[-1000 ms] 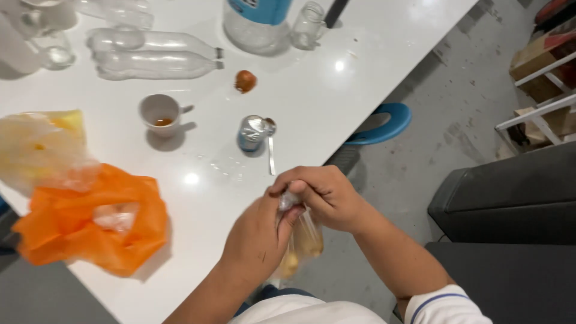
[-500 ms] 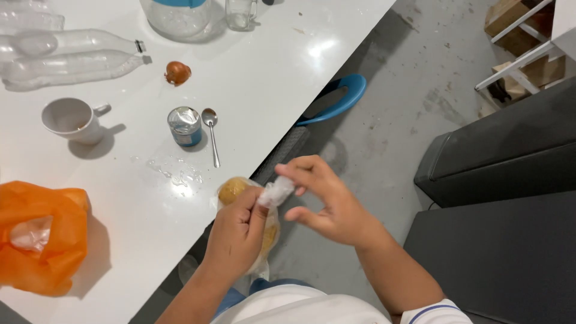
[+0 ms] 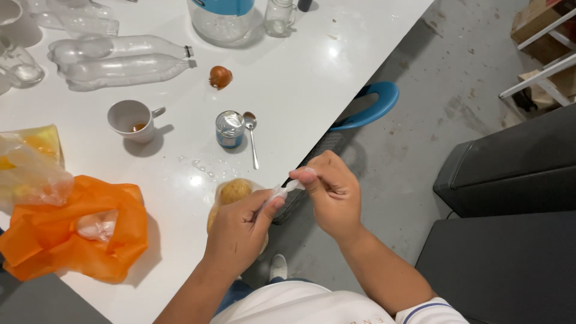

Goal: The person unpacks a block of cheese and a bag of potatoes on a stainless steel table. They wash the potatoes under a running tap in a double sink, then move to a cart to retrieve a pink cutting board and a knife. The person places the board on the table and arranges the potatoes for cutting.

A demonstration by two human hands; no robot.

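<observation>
My right hand (image 3: 330,195) and left hand (image 3: 240,231) both pinch the twisted neck of the clear bag (image 3: 282,191), fingers closed tight. A second ago the bag hung off the edge; now it rests on the white table (image 3: 312,78), its yellowish food (image 3: 233,192) near the small tin (image 3: 229,129) and spoon (image 3: 252,135).

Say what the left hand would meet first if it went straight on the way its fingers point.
Probably the right hand: the left hand points up-right along the twisted neck of the clear bag that both pinch. Depth is unclear.

Glossy white table (image 3: 312,66); thin clear plastic bag (image 3: 231,195) (crinkled); shiny metal spoon (image 3: 251,135); matt orange bag (image 3: 72,237).
</observation>
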